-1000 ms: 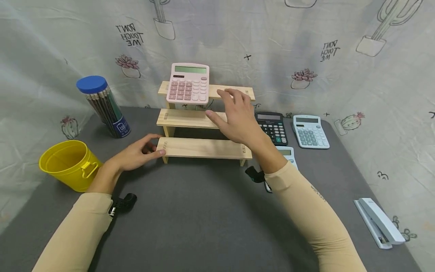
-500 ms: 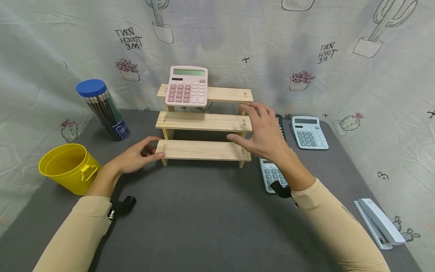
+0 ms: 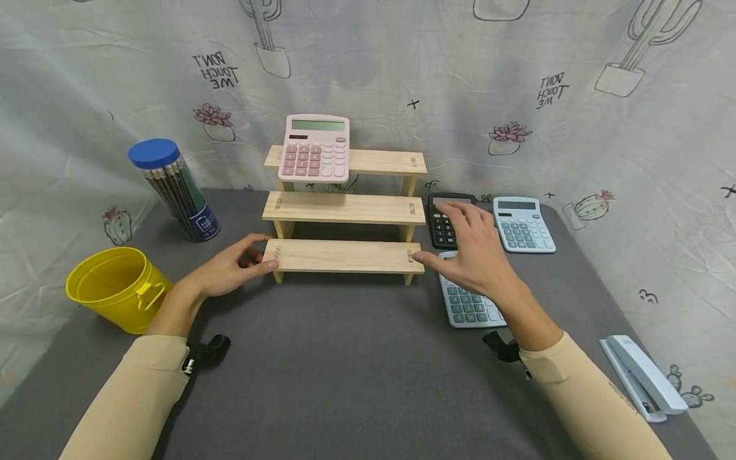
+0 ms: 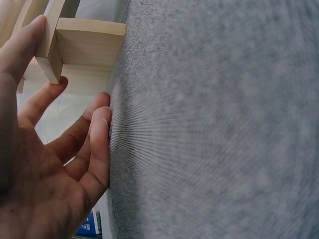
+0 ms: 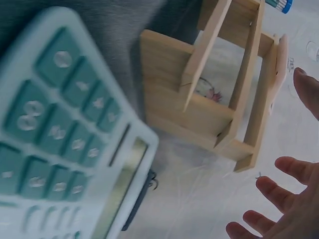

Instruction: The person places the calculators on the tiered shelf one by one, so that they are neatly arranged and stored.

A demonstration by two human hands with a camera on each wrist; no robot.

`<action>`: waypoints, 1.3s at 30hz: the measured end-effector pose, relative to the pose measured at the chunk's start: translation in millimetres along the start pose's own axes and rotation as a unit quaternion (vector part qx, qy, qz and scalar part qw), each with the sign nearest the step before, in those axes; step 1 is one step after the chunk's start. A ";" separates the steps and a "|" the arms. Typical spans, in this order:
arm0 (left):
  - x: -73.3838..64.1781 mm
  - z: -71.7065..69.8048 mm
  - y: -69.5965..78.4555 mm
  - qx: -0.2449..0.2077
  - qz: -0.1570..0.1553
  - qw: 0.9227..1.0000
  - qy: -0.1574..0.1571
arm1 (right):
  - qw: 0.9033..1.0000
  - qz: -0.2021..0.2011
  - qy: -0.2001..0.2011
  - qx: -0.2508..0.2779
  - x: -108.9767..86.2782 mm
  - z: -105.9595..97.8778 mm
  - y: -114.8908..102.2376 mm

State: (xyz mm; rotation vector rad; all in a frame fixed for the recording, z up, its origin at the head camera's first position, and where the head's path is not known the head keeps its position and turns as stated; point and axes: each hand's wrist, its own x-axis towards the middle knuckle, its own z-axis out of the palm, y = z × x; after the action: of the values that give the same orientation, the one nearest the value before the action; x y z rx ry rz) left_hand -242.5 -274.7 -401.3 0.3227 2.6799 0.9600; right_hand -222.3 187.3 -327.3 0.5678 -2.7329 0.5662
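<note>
A three-tier wooden display shelf (image 3: 345, 255) stands at the back middle, with a pink calculator (image 3: 315, 148) propped on its top tier at the left. My left hand (image 3: 227, 267) pinches the left end of the lowest board between thumb and index finger; in the left wrist view, the other fingers rest against the grey tabletop. My right hand (image 3: 474, 252) hovers with fingers spread above a light blue calculator (image 3: 468, 310), partly covering it and a black calculator (image 3: 443, 230) behind. In the right wrist view nothing lies within the right fingers (image 5: 276, 194).
Another light blue calculator (image 3: 524, 225) lies at the back right. A pale blue stapler (image 3: 644, 380) sits near the right table edge. On the left stand a yellow bucket (image 3: 117, 287) and a blue-lidded tub of pencils (image 3: 175, 191). A patterned curtain (image 3: 368, 64) hangs behind.
My right hand has moved right and toward me, from beside the top tier to above the calculators. The left hand stays at the shelf's left end.
</note>
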 end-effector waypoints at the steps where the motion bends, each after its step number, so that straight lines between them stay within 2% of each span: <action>1: -0.3 0.1 0.2 0.000 -0.002 1.000 -0.001 | 1.000 0.001 0.000 0.003 -2.5 0.2 2.0; 5: -1.7 0.2 -1.7 -0.002 -0.004 1.000 -0.001 | 1.000 0.005 -0.006 0.003 -12.0 1.3 9.6; 12: -2.0 -2.5 -2.0 -0.004 0.001 1.000 0.001 | 0.997 0.034 -0.061 0.025 -30.6 1.5 27.9; 17: -1.1 -3.1 -0.8 -0.004 0.004 1.000 -0.005 | 0.995 0.053 -0.081 0.031 -41.6 5.7 39.8; 23: -0.8 -1.7 -0.5 -0.007 -0.003 1.000 -0.005 | 0.992 0.068 -0.101 0.021 -49.7 11.3 44.7; 31: 0.2 1.7 -0.6 -0.012 0.000 1.000 -0.012 | 0.983 0.094 -0.158 0.020 -64.3 18.3 48.6; 39: 0.4 0.5 0.6 -0.006 -0.007 1.000 -0.009 | 0.976 0.109 -0.185 0.018 -68.2 17.7 54.1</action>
State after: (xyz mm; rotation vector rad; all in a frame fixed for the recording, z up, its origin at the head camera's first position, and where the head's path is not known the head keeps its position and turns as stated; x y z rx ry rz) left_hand -242.6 -273.8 -401.4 0.3071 2.6557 0.9649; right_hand -189.2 247.1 -384.2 0.4175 -3.1720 0.6165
